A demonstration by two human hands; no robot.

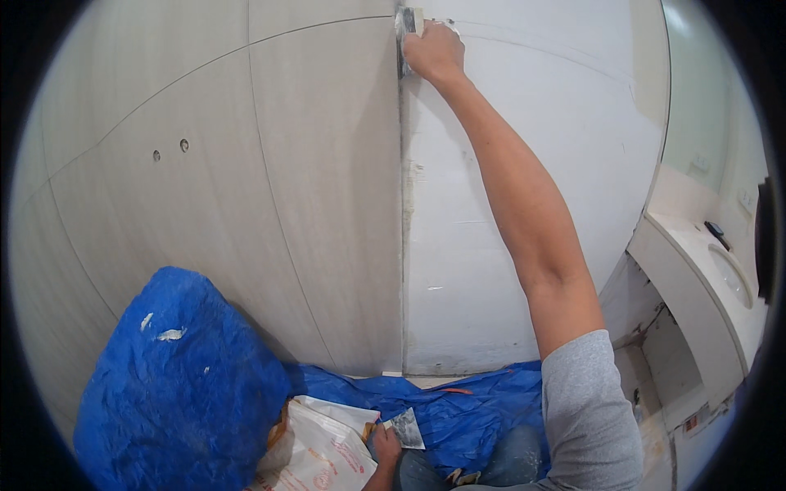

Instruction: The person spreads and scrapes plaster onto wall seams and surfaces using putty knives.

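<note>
Now high up, at the joint (pixel 402 245) between panels (pixel 327 164) on the left and wall (pixel 458 270) on the right: right hand (pixel 436 51). Down low, before the tarp (pixel 499 389): left hand (pixel 385 446) with scraper (pixel 408 429), just right of the bag (pixel 315 446). Far right: basin (pixel 729 277) in counter (pixel 684 258).

1. The right hand (pixel 435 52) hides part of its flat tool (pixel 404 26).
2. The left hand (pixel 386 446) covers partly the scraper (pixel 408 429).
3. What the blue sheet (pixel 180 393) covers is hidden.
4. The dark object (pixel 718 236) near the far edge of the counter (pixel 686 254) is too small to identify.
</note>
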